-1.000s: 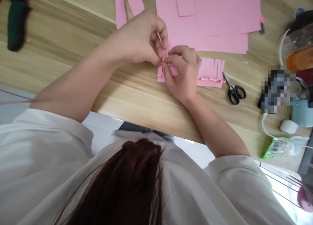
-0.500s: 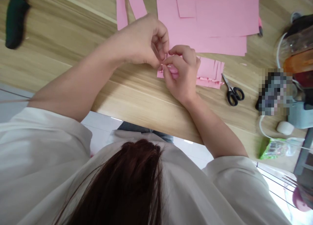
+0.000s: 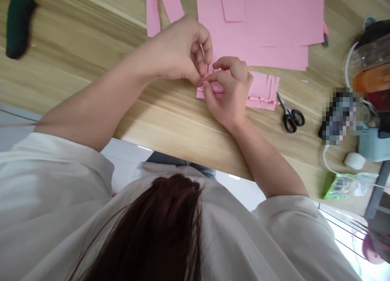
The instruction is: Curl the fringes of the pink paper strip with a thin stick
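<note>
**All contact sits at the left end**

We find the flat pink paper rectangle (image 3: 258, 86) lying near the front of the pale wood-grain worktop (image 3: 170, 118), its long axis running from left to right, with the right end slanting slightly toward the person. Thin slits cross it near the right end, and a narrow curled fringe follows its near long edge.

We see the bare left hand (image 3: 185, 49) come in from beyond the left end, so nearly the whole rectangle lies to its right. Its thumb and fingers are drawn together in what we judge to be a pinch on the paper at that end. The bare right hand (image 3: 230, 86) lies over the middle, reaching leftward along the long axis, thumb and index finger also closed on the left part of the near edge. The two pinches sit just beside each other; the exact fold between them is too small for us to make out.

Of the two, we judge the right hand nearer to the far right end, which neither touches. Just beside that end we find the small black-handled metal scissors (image 3: 288, 111), points toward the rectangle. On the far side, beyond the right hand, large pink paper sheets (image 3: 283, 25) lie overlapped.
</note>
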`<state>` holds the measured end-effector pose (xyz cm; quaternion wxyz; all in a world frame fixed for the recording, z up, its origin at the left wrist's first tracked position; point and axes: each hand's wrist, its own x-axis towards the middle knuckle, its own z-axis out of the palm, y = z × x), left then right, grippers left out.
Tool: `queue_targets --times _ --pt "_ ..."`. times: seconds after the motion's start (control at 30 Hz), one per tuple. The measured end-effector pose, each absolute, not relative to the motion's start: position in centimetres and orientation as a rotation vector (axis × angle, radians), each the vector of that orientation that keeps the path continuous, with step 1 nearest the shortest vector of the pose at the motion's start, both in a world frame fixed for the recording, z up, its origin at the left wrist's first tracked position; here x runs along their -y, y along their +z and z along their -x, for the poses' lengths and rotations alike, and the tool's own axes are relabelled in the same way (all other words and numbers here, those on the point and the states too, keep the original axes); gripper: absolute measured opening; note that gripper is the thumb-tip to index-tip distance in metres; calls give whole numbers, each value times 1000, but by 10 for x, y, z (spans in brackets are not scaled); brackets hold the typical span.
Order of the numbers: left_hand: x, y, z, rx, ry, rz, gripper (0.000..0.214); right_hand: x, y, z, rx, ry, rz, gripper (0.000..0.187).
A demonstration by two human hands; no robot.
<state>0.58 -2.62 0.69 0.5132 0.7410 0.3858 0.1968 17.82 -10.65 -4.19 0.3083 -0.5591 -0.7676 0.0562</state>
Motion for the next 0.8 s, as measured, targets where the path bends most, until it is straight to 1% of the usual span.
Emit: queue_targets --times 0.2,0.27,0.37,0.67,0.8 --pt "24 8 -4 -894 463 -1787 27 104 -44 -180 2061 190 1474 6" --pt "23 9 -3 -874 433 -1800 25 104 -44 -179 2049 174 1449 4" --pt "22 8 -3 -864 431 -1810 26 104 -44 -178 2040 139 1441 7" --pt "18 2 -1 -953 417 -1759 28 106 -42 -175 2048 119 1481 9" --pt "19 6 0 -957 406 -1749 26 107 -40 -175 1980 109 1422 9"
